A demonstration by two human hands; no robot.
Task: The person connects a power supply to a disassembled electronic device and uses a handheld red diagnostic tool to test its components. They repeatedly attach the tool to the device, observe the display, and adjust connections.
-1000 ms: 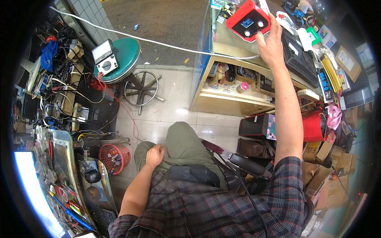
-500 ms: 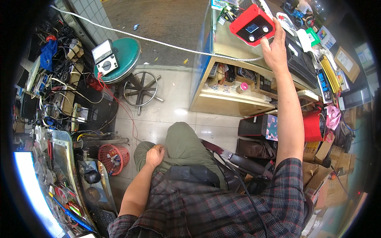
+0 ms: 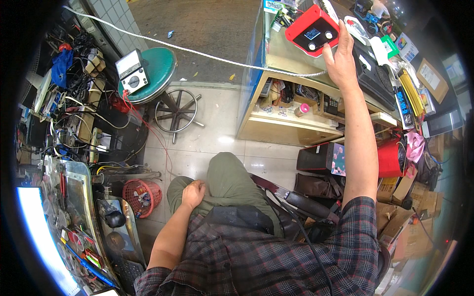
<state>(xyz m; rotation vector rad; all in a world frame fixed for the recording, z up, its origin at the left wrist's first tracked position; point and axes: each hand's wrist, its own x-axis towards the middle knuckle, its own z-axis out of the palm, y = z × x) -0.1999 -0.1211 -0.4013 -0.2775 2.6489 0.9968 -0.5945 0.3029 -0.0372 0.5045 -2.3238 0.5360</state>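
At the far right, my right hand (image 3: 340, 63) reaches over a glass-topped counter (image 3: 274, 58) to a red box-shaped device (image 3: 295, 32). The device has a black front, a small lit screen and two white knobs. My thumb lies at the front's lower edge beside the lower knob, while the fingers stretch along the right side, closed on the device. What the fingertips touch behind it is hidden. My left hand (image 3: 193, 193) rests on my left thigh in green trousers (image 3: 228, 175), its fingers loosely curled with nothing visible in them.
An analog multimeter (image 3: 132, 74) with red leads sits on a green round stool (image 3: 162, 69). A white rope (image 3: 197, 53) stretches across to the counter. Left stand a pink basket (image 3: 157, 197) and a cluttered workbench; right, cardboard boxes (image 3: 422, 204) and a black case (image 3: 316, 157).
The red device has shifted very slightly left, and my right thumb with it. My left hand stays on the thigh. The whole view has moved a little.
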